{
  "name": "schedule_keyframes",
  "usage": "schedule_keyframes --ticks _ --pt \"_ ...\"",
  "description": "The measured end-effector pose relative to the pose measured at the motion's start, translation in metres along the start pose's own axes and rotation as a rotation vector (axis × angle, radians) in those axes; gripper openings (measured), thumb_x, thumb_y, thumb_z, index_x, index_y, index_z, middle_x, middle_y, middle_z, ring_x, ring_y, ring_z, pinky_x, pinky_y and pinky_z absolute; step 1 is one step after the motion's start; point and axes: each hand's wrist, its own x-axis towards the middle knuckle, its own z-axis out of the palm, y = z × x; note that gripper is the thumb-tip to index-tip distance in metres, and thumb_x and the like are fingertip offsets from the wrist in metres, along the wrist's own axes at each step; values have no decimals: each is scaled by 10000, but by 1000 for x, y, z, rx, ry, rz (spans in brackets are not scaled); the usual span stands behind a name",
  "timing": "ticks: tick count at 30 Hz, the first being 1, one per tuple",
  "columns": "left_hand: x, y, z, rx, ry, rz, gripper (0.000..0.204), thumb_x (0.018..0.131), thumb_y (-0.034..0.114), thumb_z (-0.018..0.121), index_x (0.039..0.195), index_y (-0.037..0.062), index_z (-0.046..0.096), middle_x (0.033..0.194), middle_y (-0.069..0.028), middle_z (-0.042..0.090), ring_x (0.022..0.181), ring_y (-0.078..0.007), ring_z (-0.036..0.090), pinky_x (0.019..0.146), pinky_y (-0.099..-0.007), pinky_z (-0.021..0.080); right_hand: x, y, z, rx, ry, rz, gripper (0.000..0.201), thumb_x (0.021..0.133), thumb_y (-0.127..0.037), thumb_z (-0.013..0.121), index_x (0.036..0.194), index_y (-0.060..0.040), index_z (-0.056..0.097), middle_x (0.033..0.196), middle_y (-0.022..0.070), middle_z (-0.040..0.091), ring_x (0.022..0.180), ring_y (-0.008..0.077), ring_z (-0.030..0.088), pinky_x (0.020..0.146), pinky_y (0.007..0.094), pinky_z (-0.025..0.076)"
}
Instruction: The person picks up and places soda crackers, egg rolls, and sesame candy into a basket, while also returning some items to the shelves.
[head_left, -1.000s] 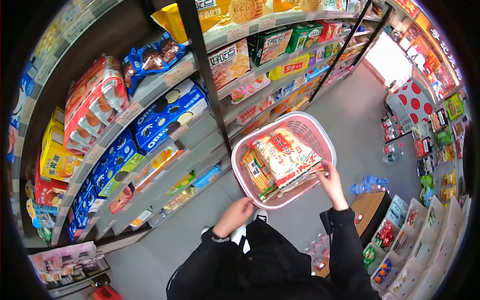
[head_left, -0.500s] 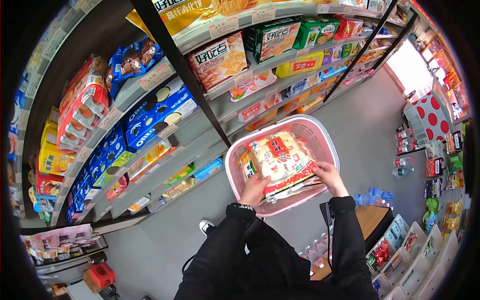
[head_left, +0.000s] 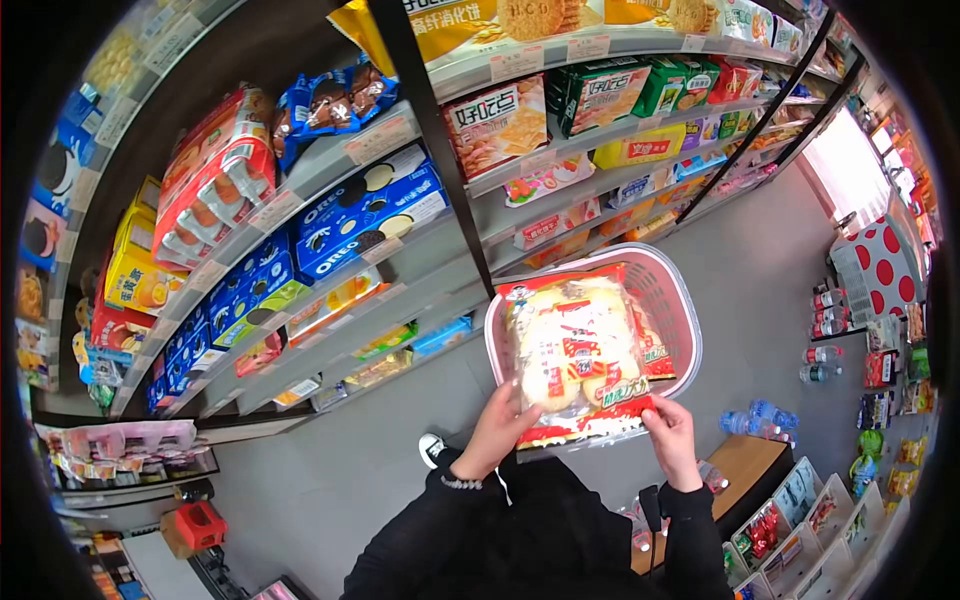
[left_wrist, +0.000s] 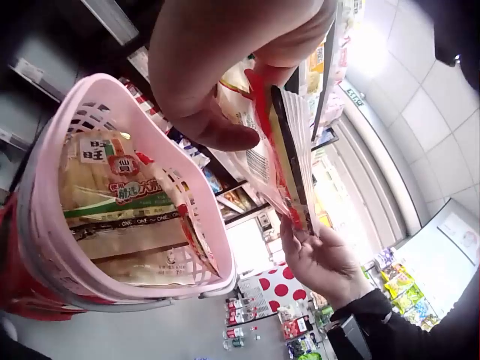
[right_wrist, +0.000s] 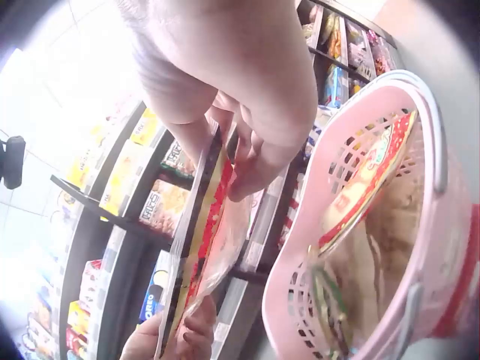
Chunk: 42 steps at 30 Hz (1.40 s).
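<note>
Head view: a large, clear snack bag (head_left: pixel 575 350) with red printed ends is held up by two bare hands. The left hand (head_left: pixel 497 430) grips its lower left edge, thumb on the front; the right hand (head_left: pixel 672 440) pinches the lower right corner, fingers narrow around the film. Past the fingers, the bag overlaps the pink basket (head_left: pixel 680 310) and hides much of its inside. Beyond and left of the left fingers, blue Oreo boxes (head_left: pixel 370 215) sit on shelves (head_left: pixel 430 262), and a dark post (head_left: pixel 437 150) separates them from boxed biscuits (head_left: pixel 495 125) ahead. To the right of the right fingers, bottles (head_left: pixel 760 418) are grouped low down.

Left wrist view: the left hand looms at the top and blocks part of the bag, seen nearly edge-on, with the right fingers at its far end. The basket is left of the fingers, apart from the bag, and contains a green-banded packet (left_wrist: pixel 127 199).

Right wrist view: the right fingers hold the bag's edge, the left fingers its other end, lower down. Right of the right fingers, a red-edged packet (right_wrist: pixel 367 187) stands tilted inside the slotted basket; the hand covers some shelves, and glare washes out the upper left
</note>
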Motion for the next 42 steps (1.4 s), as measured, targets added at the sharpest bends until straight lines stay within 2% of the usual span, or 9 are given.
schedule_keyframes --ticks 9,11,17,19,27,29,35,37,42 --pt "-121 8 -74 -67 319 -9 480 784 -44 487 1216 14 285 1112 -106 483 1006 -149 476 858 -264 382 -31 17 91 -304 -388 183 305 773 -47 562 1066 18 508 855 14 569 719 36 510 633 168 414" --pt "-143 4 -98 -59 383 -12 478 784 -45 485 1215 13 288 1107 -103 487 994 -145 485 854 -261 384 -35 25 118 -99 -456 183 320 784 -44 542 1092 21 483 884 22 564 764 43 511 659 182 418" --pt "-151 5 -161 -66 490 -58 409 806 3 471 1192 -6 334 1076 -96 506 973 -154 495 842 -282 393 -13 74 173 -232 -564 196 324 769 -7 493 1091 26 474 901 38 541 702 46 468 612 175 380" --pt "-134 18 -176 -54 465 -57 410 810 10 468 1198 3 337 1083 -96 501 979 -158 492 846 -286 391 2 88 191 -518 -460 -33 311 753 -9 501 1064 6 504 857 34 540 625 49 420 559 184 353" --pt "-25 32 -275 -177 323 -46 422 795 -26 465 1196 20 344 1123 -87 474 1020 -176 469 872 -310 379 84 144 258 -28 -27 157 286 759 23 468 1036 -17 528 794 -1 539 639 48 456 559 184 377" --pt "-1 36 -296 -88 295 -117 447 786 -36 468 1208 22 333 1121 -89 472 1013 -174 472 871 -306 379 106 152 267 -74 25 197 283 752 37 464 1029 9 514 917 62 566 835 118 522 715 213 402" --pt "62 41 -329 -50 355 -178 461 784 -16 485 1208 -2 304 1084 -116 490 954 -181 510 845 -295 400 168 184 284 -268 159 -16 272 745 0 514 1013 41 492 840 79 572 811 135 536 690 219 417" --pt "77 40 -334 -94 295 -132 439 788 3 486 1195 -5 319 1065 -114 501 946 -189 517 845 -297 405 179 185 287 158 246 245 226 770 -57 528 984 -11 471 798 7 517 685 62 494 596 188 415" --pt "79 24 -345 -118 340 -167 378 800 4 458 1162 11 348 1058 -111 502 935 -190 522 822 -313 430 186 210 280 342 363 352 222 776 -101 550 963 -14 467 750 -3 505 637 48 485 568 166 422"
